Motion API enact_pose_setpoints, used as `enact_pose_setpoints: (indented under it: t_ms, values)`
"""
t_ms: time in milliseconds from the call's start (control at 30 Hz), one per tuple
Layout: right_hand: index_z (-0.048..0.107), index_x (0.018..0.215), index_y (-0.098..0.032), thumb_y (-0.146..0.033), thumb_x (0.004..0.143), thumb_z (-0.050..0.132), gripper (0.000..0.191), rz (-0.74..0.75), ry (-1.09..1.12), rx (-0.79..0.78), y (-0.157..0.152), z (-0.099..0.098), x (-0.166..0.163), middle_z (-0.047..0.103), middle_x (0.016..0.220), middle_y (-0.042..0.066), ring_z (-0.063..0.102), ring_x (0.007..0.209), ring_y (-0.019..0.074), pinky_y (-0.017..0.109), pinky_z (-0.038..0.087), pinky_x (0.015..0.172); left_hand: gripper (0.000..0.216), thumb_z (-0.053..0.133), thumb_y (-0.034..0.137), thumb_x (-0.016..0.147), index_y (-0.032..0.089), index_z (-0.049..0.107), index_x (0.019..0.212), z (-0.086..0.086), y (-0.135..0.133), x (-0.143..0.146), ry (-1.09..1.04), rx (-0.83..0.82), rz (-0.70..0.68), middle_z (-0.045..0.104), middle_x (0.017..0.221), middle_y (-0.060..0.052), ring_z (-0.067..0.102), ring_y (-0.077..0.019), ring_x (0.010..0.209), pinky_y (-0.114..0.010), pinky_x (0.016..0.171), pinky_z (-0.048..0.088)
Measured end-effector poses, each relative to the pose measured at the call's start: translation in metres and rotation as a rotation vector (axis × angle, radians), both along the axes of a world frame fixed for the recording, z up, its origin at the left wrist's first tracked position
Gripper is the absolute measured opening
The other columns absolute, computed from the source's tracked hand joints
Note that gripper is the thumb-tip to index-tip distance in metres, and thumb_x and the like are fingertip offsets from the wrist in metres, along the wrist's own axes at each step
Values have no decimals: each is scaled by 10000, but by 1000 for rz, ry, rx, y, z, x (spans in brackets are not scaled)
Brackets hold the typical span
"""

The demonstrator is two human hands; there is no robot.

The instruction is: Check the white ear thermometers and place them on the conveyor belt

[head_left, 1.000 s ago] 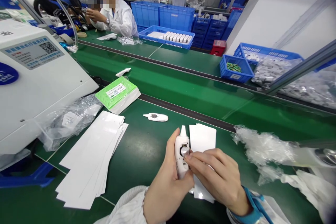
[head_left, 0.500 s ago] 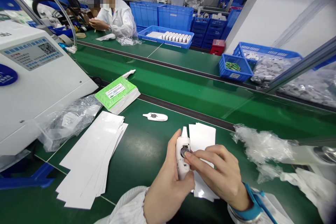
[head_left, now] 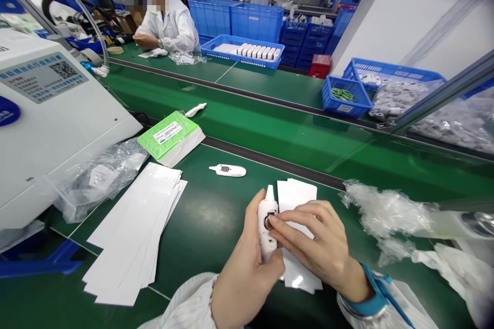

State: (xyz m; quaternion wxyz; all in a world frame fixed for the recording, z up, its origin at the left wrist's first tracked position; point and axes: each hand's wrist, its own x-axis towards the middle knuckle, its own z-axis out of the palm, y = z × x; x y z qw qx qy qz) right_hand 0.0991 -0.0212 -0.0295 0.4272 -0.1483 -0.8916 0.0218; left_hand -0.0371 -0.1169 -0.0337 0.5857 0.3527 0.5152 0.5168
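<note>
My left hand (head_left: 247, 272) is wrapped round a white ear thermometer (head_left: 266, 244), its narrow tip pointing up and away from me. The round battery compartment in its body faces me. My right hand (head_left: 318, 241) has its thumb and forefinger pressed together over a coin cell battery (head_left: 269, 222) at that compartment, partly covering it. Whether the cell is fully seated cannot be seen. Past my hands a second ear thermometer (head_left: 230, 170) lies flat on the green table, its round compartment facing up. White sheets (head_left: 296, 193) lie beneath my right hand.
Left are a fanned stack of white sheets (head_left: 131, 231), a green-topped battery box (head_left: 165, 136) and a white machine (head_left: 57, 128). Clear plastic bags (head_left: 386, 211) lie right. Beyond runs a green conveyor (head_left: 262, 128) carrying a white item (head_left: 196, 109); a co-worker (head_left: 170, 25) sits across it.
My right fingertips have moved slightly up and left over the coin cell, covering more of it. The white item on the conveyor has shifted right. My left hand keeps its hold.
</note>
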Motion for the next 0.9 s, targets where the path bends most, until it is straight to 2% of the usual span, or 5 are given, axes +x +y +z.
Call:
enact_pose_setpoints:
  t_ms: [300, 433, 533, 633, 900]
  values:
    - [698, 942, -130, -148, 874, 662, 79, 72, -53, 111, 11, 0, 4, 724, 769, 54, 605, 714, 159, 327, 445, 664, 794, 572, 171, 862, 294, 162, 1532, -2, -2, -2, -11, -15, -48, 552, 927, -41, 549, -149, 708, -375, 779, 537]
    - [691, 975, -118, -130, 900, 617, 106, 86, -61, 106, 14, 1, 5, 720, 759, 55, 611, 704, 156, 326, 442, 652, 825, 577, 160, 854, 297, 132, 1534, -2, -1, -2, -55, -28, -65, 555, 946, -43, 542, -142, 701, -384, 791, 533]
    - [686, 1007, -127, -87, 909, 581, 149, 73, -52, 67, 9, 0, 6, 725, 771, 44, 615, 700, 149, 322, 447, 654, 827, 587, 162, 847, 304, 143, 1530, -1, 0, -3, -67, -34, -38, 554, 977, -49, 552, -154, 744, -401, 821, 528]
    - [695, 959, -138, -73, 874, 628, 126, 37, -22, 43, 3, 0, 7, 721, 747, 36, 594, 671, 148, 322, 447, 651, 818, 591, 161, 843, 308, 165, 1526, 0, 1, -4, -57, -39, -28, 546, 991, -50, 553, -157, 761, -413, 850, 520]
    - [700, 926, -146, -95, 869, 643, 96, -8, -50, 67, -2, -2, 6, 708, 729, 24, 541, 658, 145, 320, 430, 641, 812, 584, 175, 854, 302, 154, 1532, 2, -1, -2, -17, -44, -12, 540, 1018, -60, 555, -174, 807, -426, 876, 512]
